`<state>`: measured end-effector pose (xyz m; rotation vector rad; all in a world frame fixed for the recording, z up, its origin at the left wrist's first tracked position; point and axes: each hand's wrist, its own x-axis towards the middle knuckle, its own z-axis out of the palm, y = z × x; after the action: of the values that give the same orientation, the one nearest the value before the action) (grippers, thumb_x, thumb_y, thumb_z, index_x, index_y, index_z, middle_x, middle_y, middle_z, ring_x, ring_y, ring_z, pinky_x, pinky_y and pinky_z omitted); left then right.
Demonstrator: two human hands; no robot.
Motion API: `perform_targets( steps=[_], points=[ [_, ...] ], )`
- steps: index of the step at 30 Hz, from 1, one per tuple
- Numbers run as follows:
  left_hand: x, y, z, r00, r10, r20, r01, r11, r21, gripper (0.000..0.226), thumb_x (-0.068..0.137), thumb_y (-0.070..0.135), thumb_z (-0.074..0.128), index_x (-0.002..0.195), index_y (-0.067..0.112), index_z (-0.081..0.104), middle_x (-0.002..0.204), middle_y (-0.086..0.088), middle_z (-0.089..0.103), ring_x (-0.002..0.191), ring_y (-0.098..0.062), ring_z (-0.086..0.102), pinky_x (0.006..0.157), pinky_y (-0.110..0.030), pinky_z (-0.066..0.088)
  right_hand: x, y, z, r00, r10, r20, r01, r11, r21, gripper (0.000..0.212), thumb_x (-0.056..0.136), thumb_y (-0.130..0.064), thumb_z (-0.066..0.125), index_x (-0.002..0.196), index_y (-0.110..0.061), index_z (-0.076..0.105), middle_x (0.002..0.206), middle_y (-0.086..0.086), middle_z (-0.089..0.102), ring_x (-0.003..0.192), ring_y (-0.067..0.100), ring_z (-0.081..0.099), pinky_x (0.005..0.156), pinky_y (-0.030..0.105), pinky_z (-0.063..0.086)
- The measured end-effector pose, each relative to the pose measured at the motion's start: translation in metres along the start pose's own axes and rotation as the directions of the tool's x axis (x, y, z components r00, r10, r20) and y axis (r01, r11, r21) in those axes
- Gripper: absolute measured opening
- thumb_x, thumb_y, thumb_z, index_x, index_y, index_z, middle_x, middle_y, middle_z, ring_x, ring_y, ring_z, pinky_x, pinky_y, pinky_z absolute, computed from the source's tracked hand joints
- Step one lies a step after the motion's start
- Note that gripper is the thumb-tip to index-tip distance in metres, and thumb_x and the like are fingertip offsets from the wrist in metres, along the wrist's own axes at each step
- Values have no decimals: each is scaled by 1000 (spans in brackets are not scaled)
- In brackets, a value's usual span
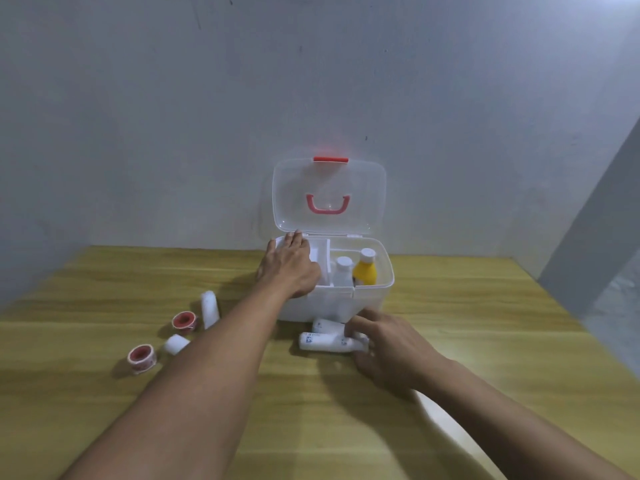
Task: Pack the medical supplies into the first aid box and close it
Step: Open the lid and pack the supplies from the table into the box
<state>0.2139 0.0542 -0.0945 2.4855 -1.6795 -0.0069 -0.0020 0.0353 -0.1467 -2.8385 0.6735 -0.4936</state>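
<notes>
The white first aid box (pixel 375 291) stands on the wooden table, its clear lid (pixel 329 195) with a red handle raised against the wall. Inside stand a white bottle (pixel 343 271) and a yellow bottle (pixel 365 271). My left hand (pixel 289 268) lies flat over the box's left compartment, fingers spread, holding nothing. In front of the box lie two white bottles on their sides, the nearer one (pixel 323 342) and another (pixel 327 325) behind it. My right hand (pixel 388 344) has its fingers on their right ends; a firm grip is not visible.
To the left on the table (pixel 485 341) lie two red tape rolls (pixel 184 321) (pixel 141 356) and two white gauze rolls (pixel 210 308) (pixel 176 344). A grey wall stands right behind the box. The table's right edge runs diagonally at the far right.
</notes>
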Motion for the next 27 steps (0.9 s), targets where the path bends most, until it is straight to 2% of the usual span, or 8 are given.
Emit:
perform_targets(
  steps=[6, 9, 13, 16, 18, 22, 25, 27],
  points=[
    [-2, 0, -1, 1000, -2, 1, 2, 1000, 2, 64, 92, 26, 25, 151, 6, 10, 162, -8, 3, 150, -19, 3, 122, -44, 2, 3, 6, -38, 994, 79, 74, -92, 977, 191, 26, 69, -18, 75, 93, -28, 75, 97, -8, 61, 77, 11, 60, 70, 21, 46],
    [-2, 0, -1, 1000, 0, 5, 0, 1000, 2, 64, 92, 26, 25, 151, 6, 10, 162, -7, 3, 150, -19, 2, 122, -44, 2, 11, 1, -87, 984, 161, 73, -173, 963, 206, 26, 67, -19, 81, 90, -31, 77, 95, -10, 66, 80, 9, 64, 72, 25, 52],
    [-2, 0, -1, 1000, -3, 3, 3, 1000, 4, 64, 92, 24, 26, 151, 6, 11, 163, -7, 3, 150, -18, 2, 121, -43, 2, 22, -5, -156, 965, 239, 106, -252, 957, 144, 22, 69, -29, 81, 89, -38, 77, 86, -9, 73, 82, 12, 67, 75, 34, 56],
    [-1, 0, -1, 1000, 0, 0, 0, 1000, 1, 64, 92, 24, 26, 152, 6, 10, 163, -7, 3, 150, -18, 2, 121, -43, 1, 34, -4, -180, 952, 293, 87, -304, 939, 158, 16, 74, -23, 78, 85, -34, 78, 69, -5, 74, 70, 20, 71, 68, 40, 59],
    [-1, 1, 0, 1000, 1, 1, -1, 1000, 0, 64, 92, 25, 26, 152, 6, 10, 163, -7, 2, 150, -19, 2, 121, -43, 1, 44, -3, -182, 941, 323, 97, -333, 935, 119, 14, 78, -20, 74, 87, -30, 78, 70, -4, 73, 70, 25, 72, 66, 42, 60],
    [-1, 0, 0, 1000, 3, 2, -3, 1000, 0, 64, 92, 24, 26, 152, 6, 10, 162, -8, 2, 150, -19, 2, 121, -43, 1, 65, -3, -166, 916, 361, 174, -359, 932, -42, 16, 82, -17, 67, 95, -20, 76, 84, 5, 74, 56, 21, 64, 57, 33, 58],
    [0, 0, 1, 1000, 3, -2, -3, 1000, -4, 64, 92, 25, 26, 151, 7, 11, 162, -7, 3, 150, -19, 2, 121, -43, 1, 78, -3, -153, 897, 398, 190, -382, 917, -119, 14, 82, -17, 67, 93, -16, 76, 72, 0, 69, 47, 17, 60, 41, 22, 49],
    [0, 0, 1, 1000, 2, 1, -2, 1000, -7, 64, 92, 25, 26, 152, 7, 11, 163, -7, 2, 150, -19, 2, 121, -44, 1, 84, -4, -146, 894, 411, 181, -389, 910, -143, 15, 81, -19, 69, 93, -14, 76, 74, 1, 69, 51, 19, 64, 43, 24, 52]
  ],
)
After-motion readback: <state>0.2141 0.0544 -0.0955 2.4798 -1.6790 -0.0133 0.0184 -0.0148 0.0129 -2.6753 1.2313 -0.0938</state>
